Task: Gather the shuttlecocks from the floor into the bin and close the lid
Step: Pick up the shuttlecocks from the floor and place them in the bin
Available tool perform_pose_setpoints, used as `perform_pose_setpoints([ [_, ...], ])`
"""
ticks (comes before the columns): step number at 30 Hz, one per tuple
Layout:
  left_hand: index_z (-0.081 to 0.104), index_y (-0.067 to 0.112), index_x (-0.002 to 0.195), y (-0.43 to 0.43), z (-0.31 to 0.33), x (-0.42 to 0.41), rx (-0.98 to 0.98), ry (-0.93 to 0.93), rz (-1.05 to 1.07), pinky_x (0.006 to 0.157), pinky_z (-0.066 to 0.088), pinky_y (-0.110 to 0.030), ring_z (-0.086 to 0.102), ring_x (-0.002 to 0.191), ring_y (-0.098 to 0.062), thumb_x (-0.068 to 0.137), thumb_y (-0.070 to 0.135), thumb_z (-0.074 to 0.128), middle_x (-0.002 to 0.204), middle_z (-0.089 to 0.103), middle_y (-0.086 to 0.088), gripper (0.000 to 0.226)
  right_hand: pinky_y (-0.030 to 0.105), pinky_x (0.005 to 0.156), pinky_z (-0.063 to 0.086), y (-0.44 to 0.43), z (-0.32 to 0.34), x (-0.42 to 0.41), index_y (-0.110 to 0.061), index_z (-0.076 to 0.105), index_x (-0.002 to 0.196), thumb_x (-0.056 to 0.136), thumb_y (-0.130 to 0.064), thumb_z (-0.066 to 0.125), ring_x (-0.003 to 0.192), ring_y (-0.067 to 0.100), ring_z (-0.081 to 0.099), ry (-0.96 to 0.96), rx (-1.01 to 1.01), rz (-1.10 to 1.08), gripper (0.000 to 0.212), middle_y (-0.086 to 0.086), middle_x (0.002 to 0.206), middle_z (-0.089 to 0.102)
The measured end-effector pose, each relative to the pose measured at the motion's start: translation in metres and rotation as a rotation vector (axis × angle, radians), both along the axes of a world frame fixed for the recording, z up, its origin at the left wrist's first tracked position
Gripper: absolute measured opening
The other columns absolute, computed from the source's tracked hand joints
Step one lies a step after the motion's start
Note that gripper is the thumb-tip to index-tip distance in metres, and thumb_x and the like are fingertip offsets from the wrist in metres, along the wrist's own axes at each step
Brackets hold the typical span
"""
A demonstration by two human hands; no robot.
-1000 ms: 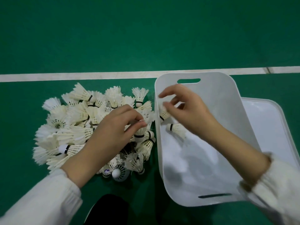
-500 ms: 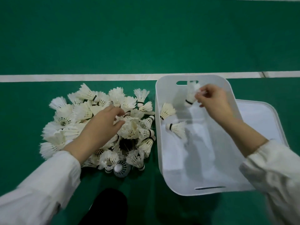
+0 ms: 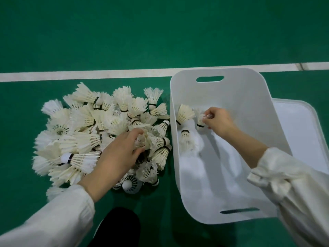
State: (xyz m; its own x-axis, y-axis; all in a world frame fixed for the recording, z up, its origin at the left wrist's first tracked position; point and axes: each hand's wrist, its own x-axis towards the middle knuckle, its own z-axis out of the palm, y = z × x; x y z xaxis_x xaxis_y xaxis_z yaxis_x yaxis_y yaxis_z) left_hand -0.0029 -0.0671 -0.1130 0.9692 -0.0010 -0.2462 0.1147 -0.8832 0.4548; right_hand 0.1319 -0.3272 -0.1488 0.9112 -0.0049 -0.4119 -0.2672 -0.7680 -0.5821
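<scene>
A heap of several white feather shuttlecocks (image 3: 85, 132) lies on the green floor to the left of a white plastic bin (image 3: 252, 97). My left hand (image 3: 117, 154) reaches into the right side of the heap and its fingers curl round a shuttlecock (image 3: 142, 139) there. My right hand (image 3: 219, 120) is inside the bin, low over its bottom, and pinches a shuttlecock (image 3: 200, 120) by the feathers. Two more shuttlecocks (image 3: 184, 114) lie in the bin near its left wall.
The bin's white lid (image 3: 300, 132) lies flat on the floor behind the bin's right side. A white court line (image 3: 89, 74) runs across the floor beyond the heap. My dark knee (image 3: 117, 227) shows at the bottom edge.
My right hand has come down from near the bin's far handle to low inside the bin, still with its shuttlecock. My left hand has shifted right in the heap and closed on a shuttlecock.
</scene>
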Motion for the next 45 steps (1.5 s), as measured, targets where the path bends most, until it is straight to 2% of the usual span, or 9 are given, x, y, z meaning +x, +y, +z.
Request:
perform_pose_setpoints([
  [5, 0.043, 0.027, 0.127, 0.003, -0.004, 0.002, -0.029, -0.02, 0.0, 0.074, 0.04, -0.029, 0.055, 0.106, -0.02, 0.09, 0.024, 0.055, 0.118, 0.059, -0.002, 0.039, 0.03, 0.08, 0.044, 0.003, 0.017, -0.017, -0.019, 0.048, 0.128, 0.086, -0.013, 0.055, 0.098, 0.025, 0.057, -0.045, -0.068, 0.142, 0.042, 0.006, 0.131, 0.044],
  [9, 0.047, 0.023, 0.128, 0.009, 0.001, -0.001, -0.163, 0.006, 0.005, 0.078, 0.042, -0.03, 0.058, 0.102, -0.023, 0.091, 0.02, 0.056, 0.111, 0.063, -0.007, 0.039, 0.025, 0.077, 0.042, 0.011, 0.059, -0.038, -0.019, 0.053, 0.117, 0.089, -0.012, 0.049, 0.091, 0.013, 0.057, -0.237, -0.055, 0.216, 0.029, -0.003, 0.123, 0.043],
  [14, 0.049, 0.022, 0.126, 0.025, 0.011, -0.01, -0.21, -0.095, 0.082, 0.069, 0.047, -0.034, 0.061, 0.077, -0.022, 0.092, 0.015, 0.053, 0.087, 0.063, -0.005, 0.035, 0.024, 0.078, 0.042, 0.054, 0.126, -0.067, -0.016, 0.061, 0.1, 0.088, -0.009, 0.051, 0.088, 0.008, 0.049, -0.43, -0.039, 0.553, 0.017, -0.003, 0.109, 0.052],
  [20, 0.05, 0.024, 0.123, 0.054, 0.029, -0.027, -0.291, -0.22, 0.259, 0.063, 0.042, -0.022, 0.059, 0.072, -0.012, 0.091, 0.016, 0.054, 0.082, 0.063, 0.002, 0.033, 0.032, 0.084, 0.046, 0.14, 0.11, -0.102, -0.016, 0.053, 0.114, 0.089, -0.013, 0.048, 0.107, 0.018, 0.049, -0.247, -0.186, 0.827, 0.026, 0.0, 0.119, 0.049],
  [25, 0.058, 0.022, 0.115, 0.079, 0.039, -0.042, -0.297, -0.22, 0.349, 0.06, 0.037, -0.01, 0.056, 0.074, -0.007, 0.09, 0.023, 0.055, 0.082, 0.06, 0.006, 0.024, 0.038, 0.078, 0.043, 0.178, 0.059, -0.118, -0.006, 0.044, 0.12, 0.087, -0.002, 0.047, 0.11, 0.034, 0.051, 0.019, -0.428, 0.773, 0.034, 0.017, 0.135, 0.036],
  [29, 0.063, 0.024, 0.103, 0.096, 0.037, -0.052, -0.3, -0.202, 0.41, 0.058, 0.037, -0.01, 0.053, 0.067, 0.001, 0.09, 0.03, 0.056, 0.076, 0.058, 0.015, 0.016, 0.035, 0.08, 0.042, 0.182, 0.046, -0.118, -0.004, 0.049, 0.116, 0.087, 0.006, 0.044, 0.107, 0.031, 0.053, -0.057, -0.476, 0.728, 0.031, 0.017, 0.126, 0.047],
  [34, 0.063, 0.023, 0.091, 0.111, 0.031, -0.06, -0.312, -0.219, 0.464, 0.048, 0.034, -0.014, 0.047, 0.053, -0.002, 0.089, 0.034, 0.056, 0.062, 0.057, 0.007, 0.013, 0.035, 0.072, 0.049, 0.179, 0.06, -0.108, -0.012, 0.06, 0.106, 0.094, -0.018, 0.044, 0.088, 0.024, 0.06, -0.291, -0.235, 0.57, 0.02, 0.002, 0.104, 0.059],
  [38, 0.057, 0.029, 0.099, 0.133, 0.021, -0.064, -0.244, -0.185, 0.56, 0.046, 0.031, -0.028, 0.036, 0.04, -0.009, 0.09, 0.039, 0.053, 0.045, 0.043, 0.006, 0.014, 0.027, 0.071, 0.044, 0.183, 0.074, -0.106, -0.018, 0.062, 0.103, 0.094, -0.029, 0.049, 0.081, 0.01, 0.054, -0.338, -0.046, 0.504, 0.019, -0.006, 0.096, 0.058],
  [45, 0.056, 0.03, 0.104, 0.14, 0.007, -0.058, -0.188, 0.068, 0.585, 0.053, 0.042, -0.03, 0.05, 0.054, -0.015, 0.083, 0.053, 0.056, 0.071, 0.059, 0.003, 0.031, 0.022, 0.071, 0.037, 0.198, 0.064, -0.117, -0.012, 0.062, 0.097, 0.093, -0.022, 0.052, 0.08, 0.011, 0.051, -0.26, 0.064, 0.46, 0.015, -0.005, 0.087, 0.053],
])
